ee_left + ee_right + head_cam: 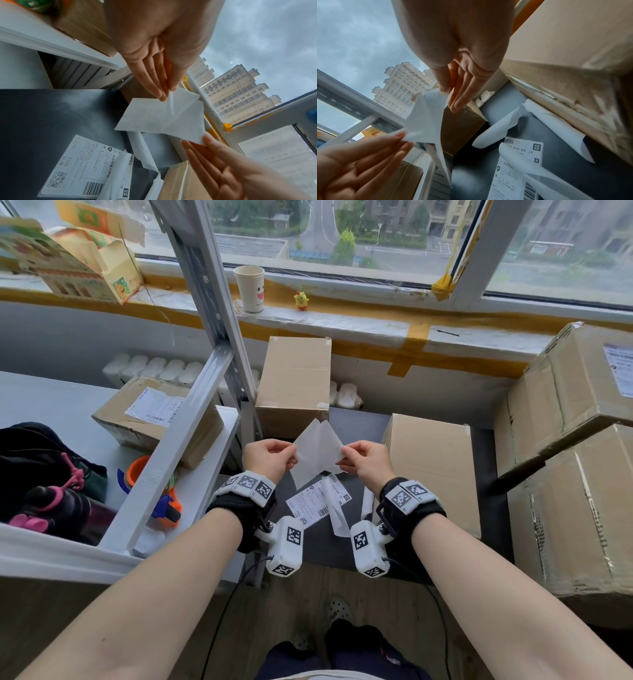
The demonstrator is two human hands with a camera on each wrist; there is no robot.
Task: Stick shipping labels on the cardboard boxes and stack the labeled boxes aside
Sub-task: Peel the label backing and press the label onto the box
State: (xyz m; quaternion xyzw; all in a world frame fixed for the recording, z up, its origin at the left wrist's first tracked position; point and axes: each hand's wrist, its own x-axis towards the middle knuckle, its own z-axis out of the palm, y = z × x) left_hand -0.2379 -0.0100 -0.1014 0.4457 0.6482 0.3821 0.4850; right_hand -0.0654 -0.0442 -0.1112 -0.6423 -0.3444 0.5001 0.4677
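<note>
Head view: two hands (317, 458) pinch one label (318, 455).

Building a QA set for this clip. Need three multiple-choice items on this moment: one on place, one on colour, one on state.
1. Where does the paper cup stand?
A. on the windowsill
B. on the dark table
C. on a cardboard box

2. What colour is the toy chick beside the cup?
A. blue
B. yellow
C. green

3. What is happening with the white label sheet?
A. it lies flat on the table
B. it is stuck on a box
C. both hands pinch it in the air

Key: 1 A, it stands on the sill under the window. 2 B, its body is yellow. 3 C, the left hand and right hand each pinch one edge above the dark table.
</note>
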